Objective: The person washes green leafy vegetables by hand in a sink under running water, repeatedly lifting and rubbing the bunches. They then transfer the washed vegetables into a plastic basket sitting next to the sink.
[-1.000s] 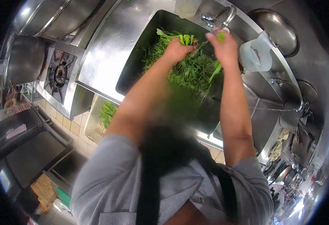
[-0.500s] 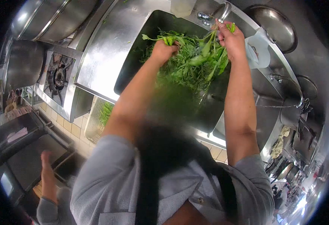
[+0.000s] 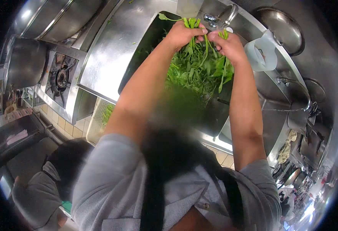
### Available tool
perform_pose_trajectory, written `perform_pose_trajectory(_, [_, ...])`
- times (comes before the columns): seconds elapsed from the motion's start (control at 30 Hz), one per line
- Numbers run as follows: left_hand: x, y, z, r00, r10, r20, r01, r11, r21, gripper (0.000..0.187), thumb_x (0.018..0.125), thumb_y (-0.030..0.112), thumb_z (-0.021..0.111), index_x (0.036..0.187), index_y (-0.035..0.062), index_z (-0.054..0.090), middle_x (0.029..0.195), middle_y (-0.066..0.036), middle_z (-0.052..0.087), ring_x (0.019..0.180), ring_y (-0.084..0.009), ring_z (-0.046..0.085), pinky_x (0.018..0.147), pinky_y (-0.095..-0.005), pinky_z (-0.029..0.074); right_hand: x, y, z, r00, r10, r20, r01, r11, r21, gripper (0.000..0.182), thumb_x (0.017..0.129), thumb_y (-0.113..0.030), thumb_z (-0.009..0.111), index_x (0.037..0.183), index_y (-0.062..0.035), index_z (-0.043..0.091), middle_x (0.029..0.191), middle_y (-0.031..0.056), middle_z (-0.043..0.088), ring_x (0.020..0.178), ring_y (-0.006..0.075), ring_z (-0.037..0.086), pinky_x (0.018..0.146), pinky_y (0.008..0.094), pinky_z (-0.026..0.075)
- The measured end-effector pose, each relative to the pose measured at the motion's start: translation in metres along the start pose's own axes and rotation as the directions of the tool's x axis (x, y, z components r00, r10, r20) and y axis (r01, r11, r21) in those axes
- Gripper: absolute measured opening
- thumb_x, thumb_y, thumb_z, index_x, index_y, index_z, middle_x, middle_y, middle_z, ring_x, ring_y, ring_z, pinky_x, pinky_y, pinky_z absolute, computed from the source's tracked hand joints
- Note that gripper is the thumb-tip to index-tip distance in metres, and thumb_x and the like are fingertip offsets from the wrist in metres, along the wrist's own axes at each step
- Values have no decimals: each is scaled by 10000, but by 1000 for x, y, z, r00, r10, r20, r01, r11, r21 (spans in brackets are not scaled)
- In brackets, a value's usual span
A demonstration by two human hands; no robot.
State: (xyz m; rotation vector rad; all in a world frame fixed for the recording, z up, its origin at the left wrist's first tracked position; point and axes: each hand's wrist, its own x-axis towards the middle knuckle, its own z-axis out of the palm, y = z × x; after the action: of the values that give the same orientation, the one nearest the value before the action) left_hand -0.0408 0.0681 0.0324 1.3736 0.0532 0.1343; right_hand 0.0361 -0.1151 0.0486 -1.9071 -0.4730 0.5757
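My left hand (image 3: 182,35) is closed round a bunch of leafy greens (image 3: 192,24), with the thick green stems standing up out of the fist and one long stem reaching left. Close on its right, my right hand (image 3: 231,47) grips more green stems (image 3: 223,34), their leaves hanging below. Both hands are over the dark sink basin (image 3: 138,61), fingertips nearly meeting. A large heap of the same greens (image 3: 190,63) fills the middle of the basin. A blurred dark patch covers the lower part of the heap.
Behind the basin is a faucet (image 3: 230,15). A translucent pitcher (image 3: 261,54) stands to the right, near a metal lid (image 3: 280,30). A gas burner (image 3: 61,75) is at the left. Below the counter is a basket (image 3: 95,119) with greens. Another person (image 3: 42,188) is at lower left.
My left hand has moved up and right with its bunch. My right hand has come down and left from the faucet, closer to it. The other person has leaned into view.
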Motion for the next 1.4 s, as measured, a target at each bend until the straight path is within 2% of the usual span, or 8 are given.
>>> perform_pose_trajectory(0.17, [-4, -6, 9, 991, -24, -131, 14, 996, -84, 148, 789, 71, 728, 843, -17, 621, 739, -92, 648, 599, -171, 608, 520, -305, 474, -6, 8, 16, 963, -265, -42, 207, 833, -512, 328, 838, -336, 626, 1029, -73, 667, 933, 202, 671, 883, 382, 636, 788, 433, 490])
perform_pose_trajectory(0.3, [-10, -7, 15, 987, -40, -156, 42, 999, 10, 143, 812, 144, 714, 804, 21, 642, 706, -65, 645, 653, -161, 600, 619, -318, 466, -12, 4, 28, 951, -281, -125, 147, 772, -619, 298, 843, -318, 615, 1010, -78, 677, 937, 212, 667, 912, 395, 625, 795, 434, 488])
perform_pose_trajectory(0.6, [-23, -28, -1, 982, -97, -159, 89, 994, -57, 242, 781, 156, 762, 915, 8, 626, 811, -76, 670, 737, -164, 624, 714, -318, 480, 1, 21, -7, 925, 128, -357, 48, 895, 444, 192, 871, -178, 584, 949, -18, 655, 843, 95, 672, 620, 143, 570, 561, 273, 466])
perform_pose_trajectory(0.73, [-21, -34, 11, 983, -79, -167, 75, 997, -29, 226, 745, 104, 787, 887, -3, 648, 812, -80, 670, 694, -168, 626, 657, -312, 509, -5, 1, 8, 954, 85, -288, 39, 915, 401, 216, 881, -220, 604, 975, -31, 653, 858, 89, 671, 638, 150, 592, 575, 286, 482])
perform_pose_trajectory(0.83, [-14, -42, 16, 990, -105, -90, 122, 971, 206, 325, 716, 124, 792, 988, -3, 667, 879, -75, 694, 746, -167, 623, 734, -318, 499, -6, 1, 22, 991, -43, -124, 37, 998, -48, 277, 865, -254, 669, 1034, -34, 661, 804, 6, 632, 659, 70, 522, 538, 224, 404])
perform_pose_trajectory(1.13, [-35, -48, 9, 985, -132, -114, 132, 991, -13, 185, 788, 39, 695, 963, -12, 664, 857, -71, 692, 766, -166, 646, 752, -294, 513, 1, 3, -12, 970, 91, -224, -30, 964, 264, 310, 862, -293, 648, 1028, -32, 672, 875, 43, 675, 713, 122, 580, 665, 289, 461])
perform_pose_trajectory(1.23, [-36, -38, 15, 976, -183, -114, 194, 977, 84, 206, 795, 82, 697, 983, 0, 679, 876, -86, 700, 798, -175, 656, 764, -304, 510, -5, -1, 8, 996, -67, -60, 52, 973, -225, 292, 849, -315, 671, 1011, -73, 679, 899, 52, 689, 778, 174, 622, 741, 325, 488])
perform_pose_trajectory(1.4, [-34, -35, 15, 956, -259, -140, 293, 889, 352, 319, 801, 235, 740, 1069, 72, 688, 1001, -84, 703, 920, -204, 639, 859, -326, 469, -1, 13, 17, 995, -18, -98, 22, 999, 44, 273, 875, -280, 659, 1037, -60, 658, 785, 25, 626, 671, 140, 557, 651, 304, 464])
